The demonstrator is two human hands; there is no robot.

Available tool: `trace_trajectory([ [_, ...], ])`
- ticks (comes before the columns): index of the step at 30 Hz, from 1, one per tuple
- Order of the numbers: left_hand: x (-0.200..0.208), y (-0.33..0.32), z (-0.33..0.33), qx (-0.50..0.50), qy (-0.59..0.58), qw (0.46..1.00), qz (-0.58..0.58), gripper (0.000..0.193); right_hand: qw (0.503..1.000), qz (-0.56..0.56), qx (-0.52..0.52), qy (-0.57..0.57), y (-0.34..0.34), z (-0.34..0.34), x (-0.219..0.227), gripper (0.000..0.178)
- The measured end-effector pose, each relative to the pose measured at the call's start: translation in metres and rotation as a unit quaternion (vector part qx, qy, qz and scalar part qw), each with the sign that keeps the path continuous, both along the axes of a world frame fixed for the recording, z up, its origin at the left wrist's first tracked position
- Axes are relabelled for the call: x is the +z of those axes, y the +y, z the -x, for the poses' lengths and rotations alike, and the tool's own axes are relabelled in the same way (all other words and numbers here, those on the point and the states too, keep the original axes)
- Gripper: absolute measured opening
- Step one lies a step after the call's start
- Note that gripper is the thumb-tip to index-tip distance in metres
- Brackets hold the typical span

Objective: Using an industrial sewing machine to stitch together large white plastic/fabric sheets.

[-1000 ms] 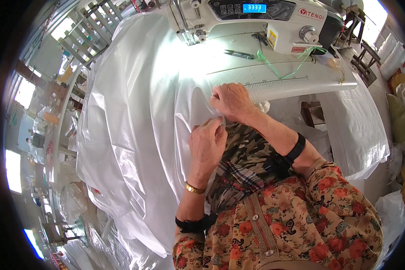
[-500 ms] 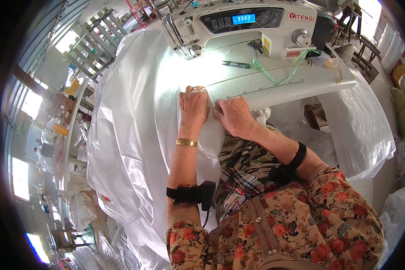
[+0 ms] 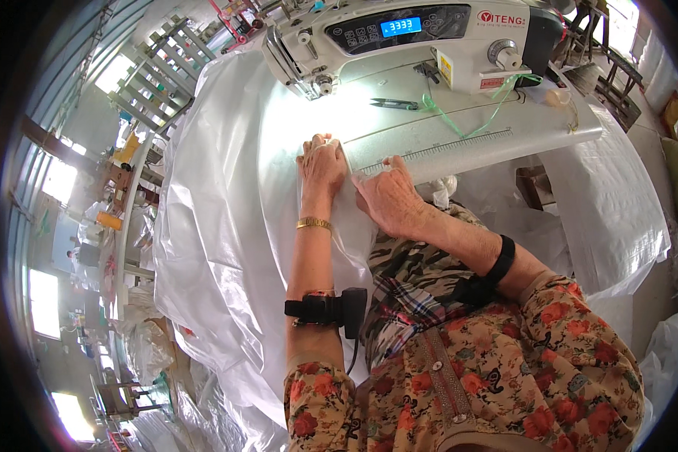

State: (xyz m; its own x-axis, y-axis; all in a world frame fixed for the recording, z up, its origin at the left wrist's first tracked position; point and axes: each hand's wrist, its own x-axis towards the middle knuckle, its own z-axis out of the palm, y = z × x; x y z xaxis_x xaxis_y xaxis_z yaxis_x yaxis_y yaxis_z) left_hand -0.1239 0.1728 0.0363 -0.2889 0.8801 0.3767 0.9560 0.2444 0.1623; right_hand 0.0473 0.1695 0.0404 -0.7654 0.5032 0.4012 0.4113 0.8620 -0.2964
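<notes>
A large white plastic sheet [image 3: 218, 203] covers the left of the sewing table and drapes down over its front. On it, just in front of the needle end of a white sewing machine [image 3: 294, 60], my left hand [image 3: 323, 169] has its fingers curled around a gathered bit of sheet. My right hand [image 3: 393, 200] is at the sheet's right edge by the table's front rim, thumb and fingers pinched on that edge. The fingertips of both hands are partly hidden. Bright lamp light washes out the sheet below the needle.
A dark pen-like tool [image 3: 394, 104] and a green string [image 3: 459, 124] lie on the table [image 3: 535, 135], right of the needle. A printed ruler scale runs along its front. More white sheeting [image 3: 603, 203] hangs at the right. A slatted rack [image 3: 158, 75] stands back left.
The view has shifted slightly. My left hand has edged toward the machine with the sheet, and my right hand's fingers have drawn in a little at the sheet's edge.
</notes>
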Motion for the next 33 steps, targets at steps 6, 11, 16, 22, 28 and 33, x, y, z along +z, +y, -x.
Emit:
trace_trajectory([
  [6, 0.002, 0.008, -0.002, 0.037, -0.104, 0.994, 0.002, 0.031, 0.994, -0.101, 0.045, 0.016, -0.001, -0.006, -0.008, 0.012],
  [11, 0.002, 0.004, -0.005, 0.029, -0.075, 0.997, -0.002, 0.034, 0.982, -0.170, 0.073, 0.044, 0.000, -0.004, -0.029, 0.027],
  [16, -0.009, 0.002, -0.002, 0.039, -0.085, 0.993, -0.073, 0.033, 0.979, -0.187, 0.076, 0.007, -0.006, -0.004, -0.030, 0.037],
  [22, -0.004, -0.004, -0.004, -0.037, -0.093, 0.982, -0.161, 0.034, 0.968, -0.240, 0.071, 0.000, -0.007, -0.006, -0.030, 0.041],
  [28, 0.009, 0.006, -0.003, 0.039, -0.147, 0.983, -0.107, 0.030, 0.982, -0.182, 0.044, 0.005, -0.011, 0.000, -0.010, 0.028],
  [33, 0.028, 0.031, -0.013, 0.111, -0.132, 0.984, -0.048, 0.018, 0.990, -0.128, 0.020, -0.047, -0.010, -0.004, -0.010, 0.019],
])
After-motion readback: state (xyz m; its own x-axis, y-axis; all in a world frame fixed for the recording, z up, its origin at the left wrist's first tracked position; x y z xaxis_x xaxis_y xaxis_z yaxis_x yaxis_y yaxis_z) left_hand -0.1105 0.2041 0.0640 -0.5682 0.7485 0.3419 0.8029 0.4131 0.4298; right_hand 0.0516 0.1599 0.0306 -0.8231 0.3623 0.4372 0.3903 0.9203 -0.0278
